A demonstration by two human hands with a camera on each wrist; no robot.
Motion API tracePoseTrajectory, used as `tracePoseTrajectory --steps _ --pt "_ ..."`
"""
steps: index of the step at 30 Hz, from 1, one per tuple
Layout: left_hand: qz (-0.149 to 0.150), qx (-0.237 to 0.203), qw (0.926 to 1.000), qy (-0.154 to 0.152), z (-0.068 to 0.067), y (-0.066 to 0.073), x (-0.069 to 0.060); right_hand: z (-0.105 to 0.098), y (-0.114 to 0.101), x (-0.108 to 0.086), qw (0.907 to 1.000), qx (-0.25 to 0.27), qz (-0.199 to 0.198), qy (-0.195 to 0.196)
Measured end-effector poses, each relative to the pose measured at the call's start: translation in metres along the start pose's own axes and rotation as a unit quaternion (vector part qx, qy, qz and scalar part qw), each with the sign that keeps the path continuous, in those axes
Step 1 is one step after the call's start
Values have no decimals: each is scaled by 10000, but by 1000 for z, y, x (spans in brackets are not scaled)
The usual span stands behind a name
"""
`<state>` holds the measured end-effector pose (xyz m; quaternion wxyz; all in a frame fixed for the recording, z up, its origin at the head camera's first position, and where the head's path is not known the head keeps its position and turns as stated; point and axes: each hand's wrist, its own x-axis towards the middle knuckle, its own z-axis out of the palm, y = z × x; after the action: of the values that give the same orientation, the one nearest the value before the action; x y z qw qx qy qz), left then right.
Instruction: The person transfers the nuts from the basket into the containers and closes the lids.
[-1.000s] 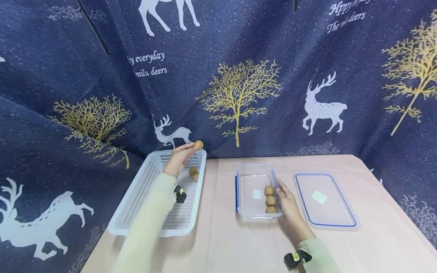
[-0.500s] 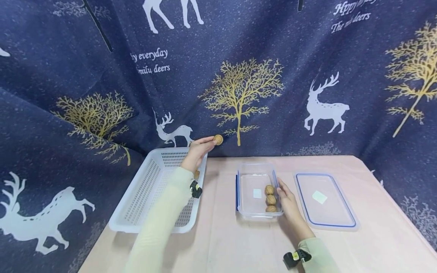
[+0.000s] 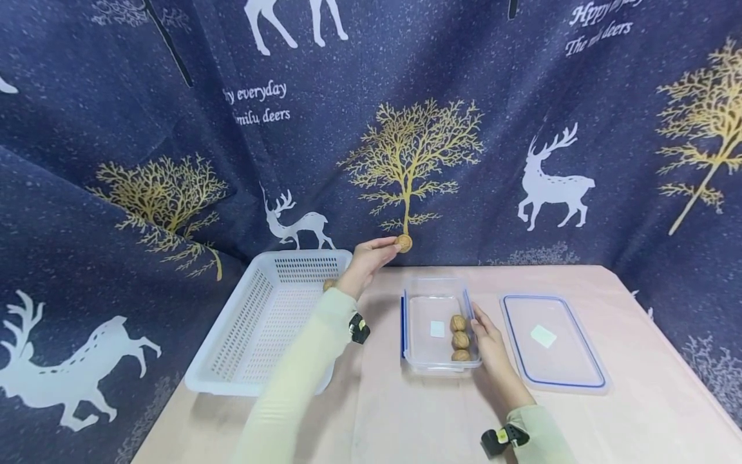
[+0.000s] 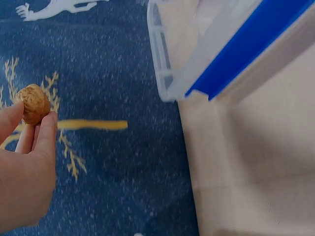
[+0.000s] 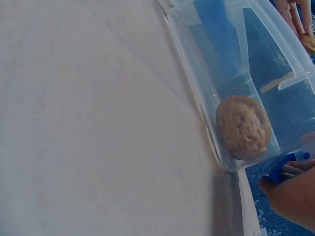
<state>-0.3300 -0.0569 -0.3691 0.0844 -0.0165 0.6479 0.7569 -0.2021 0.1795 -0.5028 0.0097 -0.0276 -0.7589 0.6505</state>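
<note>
The left hand [image 3: 368, 263] is up in the air, holding 1 brown walnut [image 3: 404, 243]. The thumb and the tips of the fingers [image 4: 46, 135] pinch it, so the gap between them is just as wide as the nut. The walnut sits right at the ends of the fingers and sticks out past them. In the head view, this hand points to the right, and the arm in its pale sleeve [image 3: 295, 380] slants up from the bottom, over the side of the white basket [image 3: 261, 309]. A small black camera [image 3: 359, 327] is strapped to the wrist, behind the fingers.

The basket is to the left of these fingers and closer to the person. It has lots of little holes, and 1 walnut in it [image 3: 329, 284] peeks out beside the wrist. The clear box [image 3: 435, 366] is to the right of the same fingers, also closer to the person.

The right hand [image 3: 491, 341] is low, at the right side of the box, with its fingers touching the wall. Its arm comes up from the bottom right. I cannot tell how tight these fingers are, as the side hides part of them. Just left of them, 3 walnuts [image 3: 460, 339] sit in a row inside the box. To their right, a clear lid [image 3: 562, 364] with a blue edge lies flat on the pink tabletop [image 3: 382, 419].
</note>
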Motion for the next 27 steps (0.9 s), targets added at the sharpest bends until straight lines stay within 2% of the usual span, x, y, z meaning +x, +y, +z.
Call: tracePoseTrajectory --steps 6,11,18,27 --pt "53 148 9994 -307 14 -13 -7 0 0 1 10000 91 1 2" --pt "40 392 9985 -372 25 -27 -12 -1 1 1 10000 68 66 11" --pt "-21 438 9972 -606 39 -49 -20 0 0 0 10000 -25 -64 66" --pt "-10 625 9962 -600 53 -71 -28 0 -1 -1 10000 -13 -32 91"
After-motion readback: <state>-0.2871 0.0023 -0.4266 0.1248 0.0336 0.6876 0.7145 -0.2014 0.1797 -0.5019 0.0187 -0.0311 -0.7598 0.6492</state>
